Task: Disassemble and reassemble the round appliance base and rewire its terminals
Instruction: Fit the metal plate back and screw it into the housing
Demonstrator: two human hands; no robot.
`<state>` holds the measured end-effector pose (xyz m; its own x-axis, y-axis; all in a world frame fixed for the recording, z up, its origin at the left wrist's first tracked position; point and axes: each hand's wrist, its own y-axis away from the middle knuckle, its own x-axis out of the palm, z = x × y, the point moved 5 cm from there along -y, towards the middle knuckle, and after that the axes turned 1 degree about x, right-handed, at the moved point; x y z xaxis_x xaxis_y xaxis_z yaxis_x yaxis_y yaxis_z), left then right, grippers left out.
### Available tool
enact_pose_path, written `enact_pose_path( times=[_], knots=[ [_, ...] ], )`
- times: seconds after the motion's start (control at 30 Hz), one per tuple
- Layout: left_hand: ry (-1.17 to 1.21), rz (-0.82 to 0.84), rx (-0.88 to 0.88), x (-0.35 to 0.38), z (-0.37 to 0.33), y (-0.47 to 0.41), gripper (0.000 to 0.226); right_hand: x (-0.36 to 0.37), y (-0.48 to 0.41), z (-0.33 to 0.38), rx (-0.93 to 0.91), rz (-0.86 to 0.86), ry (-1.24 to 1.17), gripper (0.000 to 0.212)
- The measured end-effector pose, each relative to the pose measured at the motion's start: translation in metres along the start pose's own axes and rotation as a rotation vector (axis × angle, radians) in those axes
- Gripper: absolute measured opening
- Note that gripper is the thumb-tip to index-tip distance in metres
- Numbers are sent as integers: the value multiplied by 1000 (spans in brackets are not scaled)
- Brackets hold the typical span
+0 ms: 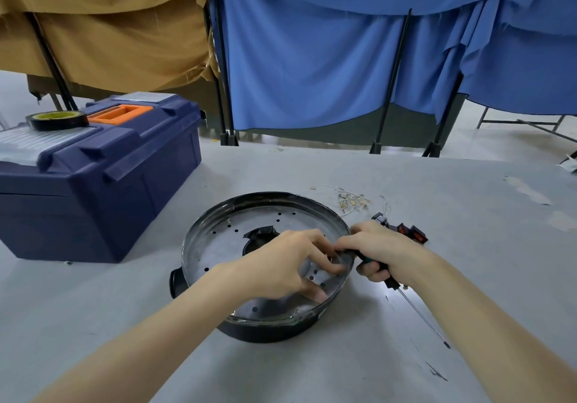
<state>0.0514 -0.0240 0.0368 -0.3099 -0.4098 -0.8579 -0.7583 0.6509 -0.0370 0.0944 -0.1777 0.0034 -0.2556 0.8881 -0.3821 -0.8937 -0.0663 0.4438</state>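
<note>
Table (499, 230): shut blue toolbox (103, 180) at its left edge, contents hidden. The round base (265, 330) sits mid-table, perforated plate (218, 246) inside. My left hand (281, 262) curls at its right rim; pinching anything, I cannot tell. My right hand (384, 246) clamps the screwdriver (390, 282), so crowded fingers could drop a small part through those holes. Loose terminals (352, 202) lie beyond.

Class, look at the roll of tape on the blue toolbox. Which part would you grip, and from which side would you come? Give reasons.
Probably from above: the tape roll lies flat on the toolbox lid, hole upward, with nothing over it. Pinch its ring wall, thumb in the yellow core, fingers on the black outer side.
</note>
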Motion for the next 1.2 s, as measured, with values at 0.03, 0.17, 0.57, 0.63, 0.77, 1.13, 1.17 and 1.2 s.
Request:
enact_pose_path(
  times=[0.03,0.17,0.57,0.63,0.77,1.13,1.17,1.2],
  knots=[
    [0,1,-2,1,0,1,44,0,1,1,-7,0,6,21],
    [-2,-34,-5,2,0,2,54,-4,7,7,-14,58,96,36],
    [29,5,-25,6,18,1,60,-73,70,89,-758,-353,-1026,50],
    [47,18,-50,8,21,1,62,-59,69,88,-786,-333,-1050,50],
    [92,35,-62,8,23,0,61,-36,60,78,-793,-369,-990,51],
    [97,42,-45,7,23,-1,60,-32,56,73,-817,-361,-977,52],
    [99,43,-45,8,23,-1,60,-34,57,73,-817,-360,-982,51],
    [98,44,-45,8,23,-1,60,-34,57,73,-817,-358,-979,51]
  ],
)
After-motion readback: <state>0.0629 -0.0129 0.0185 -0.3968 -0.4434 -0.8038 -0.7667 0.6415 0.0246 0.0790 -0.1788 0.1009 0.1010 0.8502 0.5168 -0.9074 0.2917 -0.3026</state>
